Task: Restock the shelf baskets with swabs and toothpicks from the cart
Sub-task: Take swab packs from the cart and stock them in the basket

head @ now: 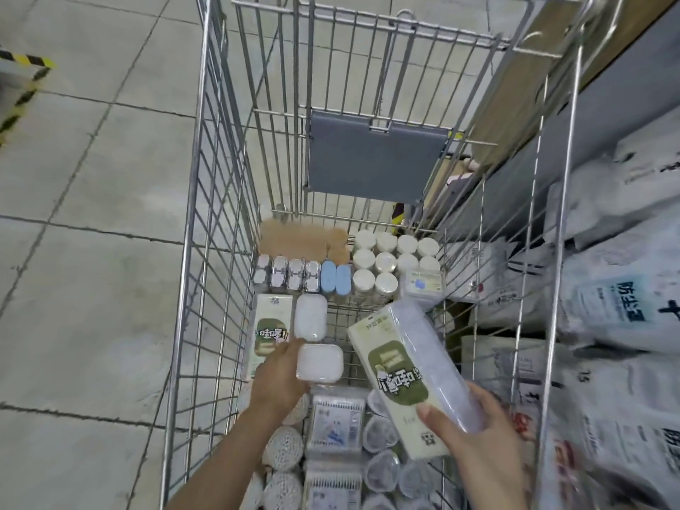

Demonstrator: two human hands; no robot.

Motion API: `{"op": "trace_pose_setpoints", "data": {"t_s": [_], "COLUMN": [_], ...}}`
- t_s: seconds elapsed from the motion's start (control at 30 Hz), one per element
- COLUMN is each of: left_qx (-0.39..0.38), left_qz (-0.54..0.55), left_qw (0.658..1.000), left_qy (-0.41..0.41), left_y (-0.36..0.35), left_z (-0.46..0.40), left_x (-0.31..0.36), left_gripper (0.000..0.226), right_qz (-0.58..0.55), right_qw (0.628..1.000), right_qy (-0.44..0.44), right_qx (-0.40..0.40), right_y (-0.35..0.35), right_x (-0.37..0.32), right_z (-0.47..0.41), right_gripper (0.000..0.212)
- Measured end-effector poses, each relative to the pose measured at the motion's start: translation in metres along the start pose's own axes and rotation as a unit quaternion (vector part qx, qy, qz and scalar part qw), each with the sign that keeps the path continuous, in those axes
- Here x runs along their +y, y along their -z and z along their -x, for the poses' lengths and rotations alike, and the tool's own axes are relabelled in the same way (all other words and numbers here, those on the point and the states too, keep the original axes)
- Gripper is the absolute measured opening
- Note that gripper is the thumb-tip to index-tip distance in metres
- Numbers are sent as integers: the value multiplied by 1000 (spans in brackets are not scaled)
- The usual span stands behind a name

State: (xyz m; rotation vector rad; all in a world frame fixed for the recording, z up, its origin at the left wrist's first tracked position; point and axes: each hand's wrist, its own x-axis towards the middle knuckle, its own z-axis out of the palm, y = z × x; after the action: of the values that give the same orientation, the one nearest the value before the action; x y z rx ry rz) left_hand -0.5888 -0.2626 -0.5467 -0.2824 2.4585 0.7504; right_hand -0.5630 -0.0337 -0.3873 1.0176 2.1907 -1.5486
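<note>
Right hand (478,439) around swab pack (412,373)

To your left lies a grey tiled floor (92,215), with yellow-and-black hazard tape (22,90) at its far left edge. To your right, white printed bags (622,307) are piled on a shelf.

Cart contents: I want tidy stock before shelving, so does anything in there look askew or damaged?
Nothing looks damaged or spilled. One small swab box sits tilted beside the round white-lidded jars, out of line with the neat rows. The long green-label pack is slanted only because the right hand holds it.
</note>
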Motion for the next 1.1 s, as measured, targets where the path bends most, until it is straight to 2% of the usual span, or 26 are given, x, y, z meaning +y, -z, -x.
{"op": "trace_pose_setpoints", "data": {"t_s": [0.17, 0.27, 0.37, 0.5, 0.57, 0.63, 0.7, 0.8, 0.9, 1.03, 1.1], "left_qx": [-27, -17, 0, 6, 43, 118, 173, 184, 149, 146, 150], "left_qz": [-7, -3, 25, 69, 111, 148, 131, 21, -36, -54, -25], "left_qw": [1000, 1000, 1000, 997, 992, 982, 974, 969, 973, 970, 973], "left_qy": [1, 5, 13, 18, 29, 15, -59, -164, -171, -187, -172], "left_y": [-8, -10, -14, -15, -8, 6, 26, 49, 62, 71, 73], "left_z": [-6, -9, -7, -1, 6, 17, 29, 41, 42, 43, 45], "left_x": [-4, -5, -7, -12, -10, -6, -1, 2, -3, -1, 5], "left_gripper": [71, 71, 76, 77, 68, 61, 66, 87, 105, 99, 93], "right_qz": [7, 15, 25, 33, 37, 75, 165, 295, 353, 389, 397], "right_qw": [1000, 999, 999, 998, 997, 993, 976, 915, 869, 836, 821], "right_qy": [5, 14, 23, 28, 31, 50, 92, 182, 220, 226, 228], "right_qx": [-21, -26, -37, -54, -62, -71, -103, -205, -269, -315, -341], "right_y": [-12, -16, -20, -25, -29, -34, -40, -50, -61, -70, -75], "right_x": [12, 17, 21, 20, 17, 15, 9, -12, -34, -57, -66], "right_z": [-18, -24, -28, -31, -34, -40, -48, -60, -76, -93, -96], "right_gripper": [55, 61, 51, 53, 50, 50, 58, 74, 85, 89, 88]}}
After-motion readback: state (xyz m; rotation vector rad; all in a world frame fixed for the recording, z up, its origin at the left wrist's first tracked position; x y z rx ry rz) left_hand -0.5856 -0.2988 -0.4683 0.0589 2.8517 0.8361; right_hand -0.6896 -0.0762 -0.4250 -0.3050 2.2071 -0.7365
